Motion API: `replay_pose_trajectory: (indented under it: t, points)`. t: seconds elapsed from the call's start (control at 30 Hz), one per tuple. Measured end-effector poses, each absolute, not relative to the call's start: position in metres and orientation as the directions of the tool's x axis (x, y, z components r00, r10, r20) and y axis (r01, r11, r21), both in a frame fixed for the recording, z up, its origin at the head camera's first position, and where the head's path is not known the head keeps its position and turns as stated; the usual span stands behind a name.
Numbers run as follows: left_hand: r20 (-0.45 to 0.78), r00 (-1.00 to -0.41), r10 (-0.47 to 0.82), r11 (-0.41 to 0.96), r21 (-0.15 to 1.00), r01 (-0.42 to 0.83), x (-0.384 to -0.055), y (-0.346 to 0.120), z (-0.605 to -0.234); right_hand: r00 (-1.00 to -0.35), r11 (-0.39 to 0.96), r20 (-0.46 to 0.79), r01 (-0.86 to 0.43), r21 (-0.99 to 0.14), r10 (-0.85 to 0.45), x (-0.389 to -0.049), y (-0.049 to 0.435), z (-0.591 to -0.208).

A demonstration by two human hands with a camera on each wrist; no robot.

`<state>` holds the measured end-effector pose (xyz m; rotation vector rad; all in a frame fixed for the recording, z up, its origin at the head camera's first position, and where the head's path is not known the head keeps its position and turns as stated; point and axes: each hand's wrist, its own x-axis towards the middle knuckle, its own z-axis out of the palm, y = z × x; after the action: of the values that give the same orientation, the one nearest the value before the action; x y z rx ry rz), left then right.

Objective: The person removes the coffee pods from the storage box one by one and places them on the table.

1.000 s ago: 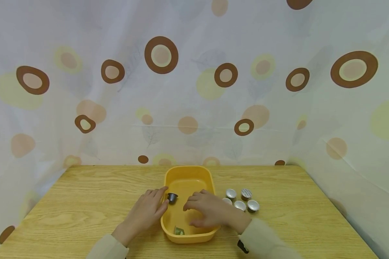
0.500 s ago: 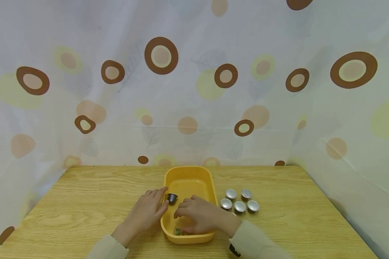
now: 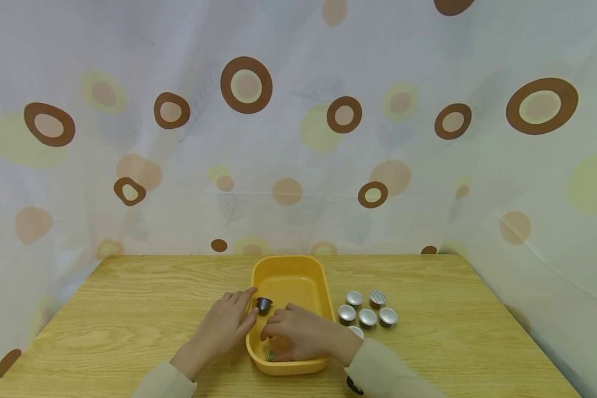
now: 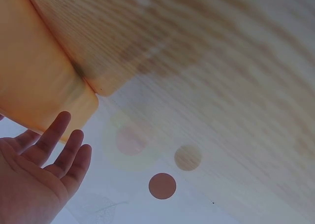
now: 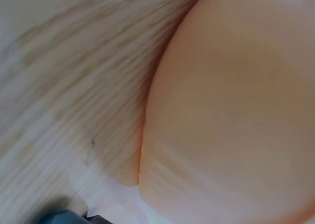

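A yellow plastic bin point(image 3: 305, 266) stands on the wooden table. At its left rim, my left hand point(image 3: 223, 326) rests with extended fingers; the left wrist view shows that hand point(image 4: 37, 177) beside the bin's outer wall point(image 4: 44, 81). My right hand point(image 3: 303, 334) reaches into the near end of the bin, fingers bent, thumb beside a small green coffee capsule point(image 3: 271, 356). That capsule is partly hidden by the thumb and does not look pinched. A dark coffee capsule point(image 3: 264, 305) lies inside against the left wall, near my left fingertips.
Several coffee capsules with silver lids point(image 3: 368, 317) stand on the table point(image 3: 438, 331) right of the bin, one close to my right wrist. In the right wrist view a dark blue capsule point(image 5: 64, 217) shows at the bottom edge. A patterned curtain point(image 3: 288, 138) encloses the table.
My right hand has moved left and toward the near end of the bin, down to the green capsule, covering part of it. The left hand has stayed at the rim.
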<state>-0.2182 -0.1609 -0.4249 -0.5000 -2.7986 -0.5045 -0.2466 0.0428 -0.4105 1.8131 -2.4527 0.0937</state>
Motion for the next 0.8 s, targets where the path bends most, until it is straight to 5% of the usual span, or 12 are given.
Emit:
replay_pose_trajectory:
  t: [0.3,0.8]
  points:
    - [0.292,-0.913,0.286,0.884,0.288,0.369,-0.2183,-0.1607,-0.4238,-0.309,0.309,0.058,-0.951,-0.008,-0.949,-0.2449,0.0386,-0.407]
    - [0.307,-0.906,0.292,0.874,0.298,0.383,-0.219,-0.1618,-0.4242,-0.249,0.252,0.078,-0.967,0.029,-0.965,-0.2476,0.0363,-0.4121]
